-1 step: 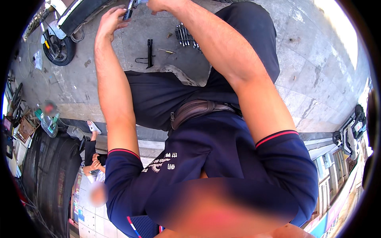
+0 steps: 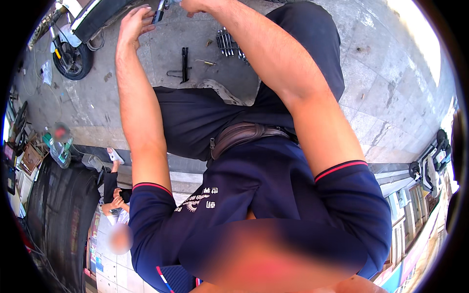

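My left hand [image 2: 134,27] is raised at the top left of the head view, its fingers apart and slightly curled. Just beside its fingertips is a dark, short metal part [image 2: 158,15], which looks joined to something grey-blue at the upper edge. My right hand [image 2: 196,6] is beside that grey-blue piece, with its fingers curled. The top of the picture cuts it off, so what it grips cannot be made out. On the ground below lie a black metal bar [image 2: 184,66], a thin tool with a yellowish end [image 2: 209,63] and a row of several spanners [image 2: 225,43].
A scooter's front wheel [image 2: 74,61] stands at the upper left, near a dark body panel [image 2: 100,19]. My bent legs [image 2: 195,117] frame the tools. Another person [image 2: 116,200] sits at the lower left, close to a green-tinted plastic bottle [image 2: 59,154].
My left hand has shifted very slightly to the left, its fingers a little farther from the dark metal part. The right hand has barely moved.
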